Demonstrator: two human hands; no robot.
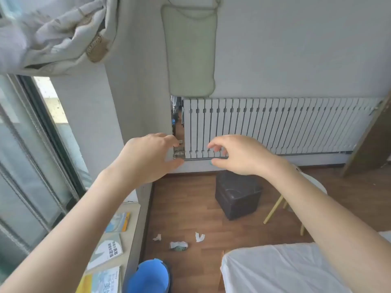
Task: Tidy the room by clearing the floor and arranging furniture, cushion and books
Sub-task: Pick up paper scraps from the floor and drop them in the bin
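Both my arms reach forward at chest height, well above the floor. My left hand (148, 157) and my right hand (239, 154) hang with loosely curled fingers and hold nothing. Three crumpled paper scraps (179, 245) lie on the wooden floor (190, 204) below. A dark leather footstool (238, 195) stands near the wall under my right hand. Three books (109, 251) lie on the pale ledge (132, 240) at the lower left. A pale green cushion (190, 51) hangs on the wall.
A white radiator (275, 125) runs along the far wall. A blue bin (149, 277) stands at the bottom. A white-covered bed (285, 269) fills the lower right, a light stool (275, 210) stands behind my right arm. Windows line the left; cloth hangs top left.
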